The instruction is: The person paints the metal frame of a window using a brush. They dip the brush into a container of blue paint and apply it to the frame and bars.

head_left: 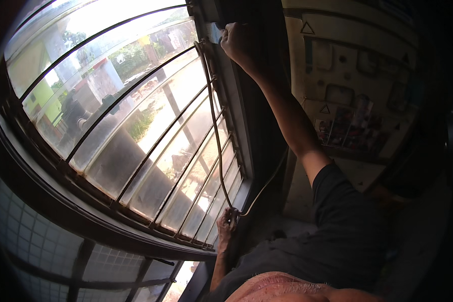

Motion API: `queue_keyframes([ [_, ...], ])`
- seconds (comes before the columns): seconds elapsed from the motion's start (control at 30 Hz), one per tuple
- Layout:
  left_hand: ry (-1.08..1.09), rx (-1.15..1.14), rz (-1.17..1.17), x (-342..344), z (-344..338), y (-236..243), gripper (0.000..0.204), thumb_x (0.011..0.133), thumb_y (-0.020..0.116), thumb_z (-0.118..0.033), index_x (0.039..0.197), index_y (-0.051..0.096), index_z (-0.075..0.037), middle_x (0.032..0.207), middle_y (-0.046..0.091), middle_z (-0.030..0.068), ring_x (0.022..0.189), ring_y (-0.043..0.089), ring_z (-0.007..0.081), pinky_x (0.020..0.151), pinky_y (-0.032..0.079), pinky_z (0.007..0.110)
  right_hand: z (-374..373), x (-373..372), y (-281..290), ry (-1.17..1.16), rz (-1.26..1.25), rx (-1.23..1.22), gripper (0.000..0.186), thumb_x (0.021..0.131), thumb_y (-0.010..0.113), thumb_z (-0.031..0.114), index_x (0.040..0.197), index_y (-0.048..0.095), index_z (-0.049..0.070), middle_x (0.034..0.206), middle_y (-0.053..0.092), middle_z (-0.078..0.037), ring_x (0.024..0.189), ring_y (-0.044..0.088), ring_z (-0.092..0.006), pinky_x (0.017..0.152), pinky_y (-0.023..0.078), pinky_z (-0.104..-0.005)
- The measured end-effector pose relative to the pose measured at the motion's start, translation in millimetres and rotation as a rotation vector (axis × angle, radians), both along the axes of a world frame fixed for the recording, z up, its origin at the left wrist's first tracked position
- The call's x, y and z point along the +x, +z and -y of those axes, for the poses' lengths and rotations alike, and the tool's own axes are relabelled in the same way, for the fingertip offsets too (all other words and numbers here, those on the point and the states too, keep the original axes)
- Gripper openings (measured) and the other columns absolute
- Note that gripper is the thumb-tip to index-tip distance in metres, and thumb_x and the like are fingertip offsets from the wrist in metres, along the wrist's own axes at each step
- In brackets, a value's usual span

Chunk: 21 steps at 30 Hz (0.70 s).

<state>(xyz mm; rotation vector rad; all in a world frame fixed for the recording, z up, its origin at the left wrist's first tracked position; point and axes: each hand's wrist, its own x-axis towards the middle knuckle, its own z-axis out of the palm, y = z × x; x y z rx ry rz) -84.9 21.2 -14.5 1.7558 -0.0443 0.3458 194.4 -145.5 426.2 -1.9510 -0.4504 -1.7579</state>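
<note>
My right hand [231, 40] is raised at the top of the window frame [241, 131], fingers curled closed beside a pale blue patch [214, 32]; what it grips, if anything, I cannot make out. A long tan cable [219, 146] hangs down along the side of the barred louvre window [136, 156] from near its upper corner. Low down, my left hand [225, 221] is closed on the cable where it bends in a loop and rises again to the right.
A pale panel [332, 75] with triangle marks and pictures stands to the right, in shade. A dark-framed window with small-grid panes [40, 231] is at lower left. A sunlit yard with walls and greenery shows through the louvres.
</note>
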Motion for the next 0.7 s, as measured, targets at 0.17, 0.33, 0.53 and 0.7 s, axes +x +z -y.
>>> queue_keyframes([
  [0.17, 0.0, 0.015, 0.006, 2, -1, 9, 0.012, 0.1, 0.055, -0.008, 0.094, 0.059, 0.002, 0.085, 0.072, 0.0116, 0.085, 0.07, 0.0147, 0.078, 0.052, 0.028, 1, 20, 63, -0.038, 0.312, 0.057, 0.016, 0.085, 0.065, 0.018, 0.081, 0.072, 0.005, 0.068, 0.066, -0.019, 0.061, 0.067, -0.0333, 0.055, 0.053, -0.041],
  [0.33, 0.03, 0.033, 0.007, 3, -2, 8, 0.011, 0.1, 0.054, -0.006, 0.094, 0.059, 0.002, 0.085, 0.072, 0.0111, 0.085, 0.07, 0.0146, 0.077, 0.052, 0.029, -10, 19, 57, -0.061, 0.243, -0.05, 0.015, 0.086, 0.064, 0.017, 0.081, 0.071, 0.005, 0.068, 0.066, -0.018, 0.061, 0.067, -0.0329, 0.055, 0.053, -0.0404],
  [0.53, 0.032, -0.007, 0.004, 4, 0, 7, 0.014, 0.101, 0.055, -0.01, 0.094, 0.061, 0.001, 0.083, 0.071, 0.0097, 0.081, 0.068, 0.0127, 0.075, 0.052, 0.028, -2, -8, 2, 0.008, 0.069, -0.084, 0.015, 0.087, 0.063, 0.016, 0.081, 0.071, 0.005, 0.067, 0.066, -0.018, 0.06, 0.067, -0.0322, 0.055, 0.053, -0.0401],
  [0.7, -0.027, 0.06, -0.004, 12, 3, 11, 0.012, 0.1, 0.056, -0.008, 0.094, 0.06, 0.002, 0.086, 0.072, 0.0114, 0.085, 0.069, 0.0146, 0.078, 0.052, 0.028, 13, 12, 36, -0.088, 0.218, -0.107, 0.013, 0.085, 0.063, 0.014, 0.079, 0.07, 0.005, 0.066, 0.066, -0.018, 0.061, 0.068, -0.0322, 0.056, 0.054, -0.0406],
])
